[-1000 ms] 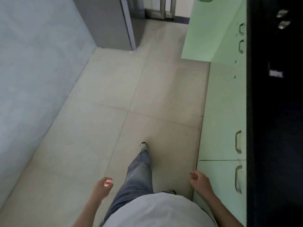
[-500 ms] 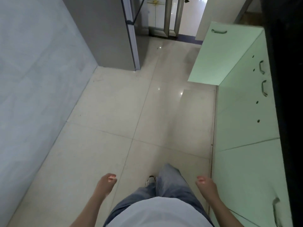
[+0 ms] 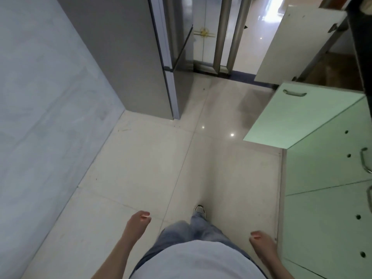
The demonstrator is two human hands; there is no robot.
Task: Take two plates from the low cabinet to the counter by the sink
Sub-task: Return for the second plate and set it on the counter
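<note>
I look down along a narrow kitchen aisle. A run of pale green low cabinets [image 3: 326, 198] lines the right side. One green door [image 3: 298, 115] stands swung out into the aisle ahead. Beyond it a white door [image 3: 296, 43] is also swung out. No plates show. The black counter edge [image 3: 360, 47] runs above the cabinets at the far right. My left hand [image 3: 136, 224] hangs low at the bottom centre, fingers loosely curled, holding nothing. My right hand [image 3: 261, 241] hangs beside the cabinet front, also holding nothing.
A pale grey wall [image 3: 40, 117] closes the left side. A grey refrigerator [image 3: 130, 57] stands ahead on the left. Past it a metal-framed doorway [image 3: 221, 37] leads to a bright room. The floor [image 3: 161, 158] is cream tile. My jeans and one shoe [image 3: 199, 209] show below.
I have walked forward along the aisle and the view has tilted up. The swung-out green door is nearer, and the white door and doorway have come into view. Both hands still swing with nothing in them.
</note>
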